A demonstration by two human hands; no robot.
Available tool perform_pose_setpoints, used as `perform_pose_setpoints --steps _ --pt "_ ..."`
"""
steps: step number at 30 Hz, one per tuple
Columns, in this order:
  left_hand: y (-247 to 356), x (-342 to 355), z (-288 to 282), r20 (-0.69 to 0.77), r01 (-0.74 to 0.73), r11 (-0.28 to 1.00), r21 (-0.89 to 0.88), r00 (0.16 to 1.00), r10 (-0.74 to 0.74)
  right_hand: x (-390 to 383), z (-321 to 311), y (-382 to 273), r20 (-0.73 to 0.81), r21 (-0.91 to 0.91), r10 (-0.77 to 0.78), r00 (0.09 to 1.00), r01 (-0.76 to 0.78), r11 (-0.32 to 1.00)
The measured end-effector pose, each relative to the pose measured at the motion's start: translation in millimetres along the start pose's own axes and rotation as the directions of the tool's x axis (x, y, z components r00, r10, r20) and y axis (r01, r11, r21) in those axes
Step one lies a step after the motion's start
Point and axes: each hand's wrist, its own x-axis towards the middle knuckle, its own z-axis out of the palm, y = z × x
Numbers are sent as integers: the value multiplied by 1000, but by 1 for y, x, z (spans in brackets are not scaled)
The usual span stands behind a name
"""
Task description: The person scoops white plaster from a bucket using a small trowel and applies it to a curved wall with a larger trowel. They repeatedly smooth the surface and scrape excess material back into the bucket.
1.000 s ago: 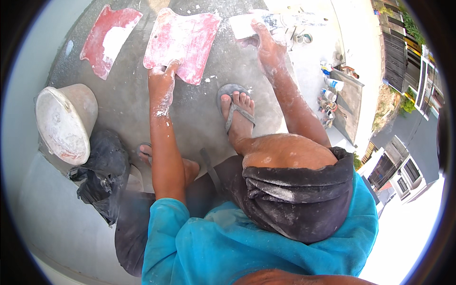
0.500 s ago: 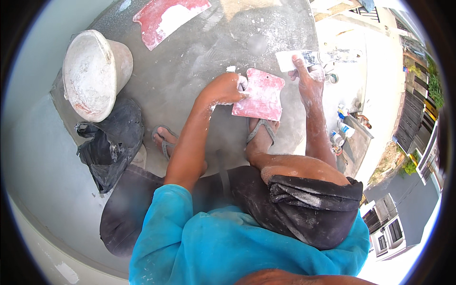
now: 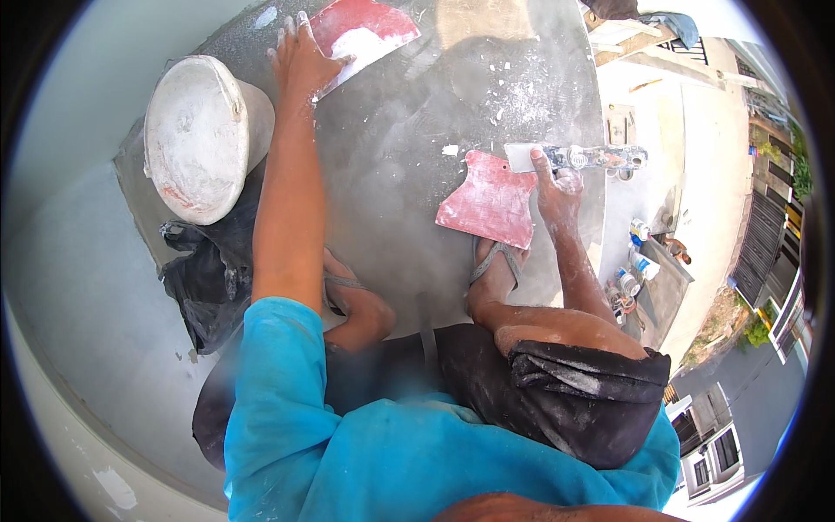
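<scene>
grey floor (image 3: 391, 165); left hand (image 3: 304, 63) splayed at far red sheet (image 3: 370, 36), right hand (image 3: 558, 184) gripping scraper (image 3: 596, 157)

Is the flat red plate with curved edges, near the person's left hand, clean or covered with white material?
Partly covered: the red plate bears a white patch beside the left hand; its upper part shows red.

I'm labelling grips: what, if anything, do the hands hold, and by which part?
The right hand holds the scraper near where blade meets handle. The left hand is at the farther red plate; whether it grips cannot be told.
</scene>
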Motion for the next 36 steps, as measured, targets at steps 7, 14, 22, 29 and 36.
perform_pose_setpoints --steps 7,14,22,29,36 --pt "4 47 -39 496 -10 994 113 867 -47 -5 9 8 12 206 -86 996 82 975" --pt "31 10 -101 628 456 644 -614 776 50 -12 -5 -17 -97 364 -235 967 254 896" --pt "89 -79 -63 669 710 -243 -661 704 238 -15 -3 -53 -210 4 -914 348 935 355" --pt "111 -93 -72 722 767 -159 -622 640 262 19 -11 -41 -237 -131 -935 265 945 301" --pt "113 -98 -79 681 767 -204 -608 636 363 43 -32 -47 -233 -284 -859 456 812 509"
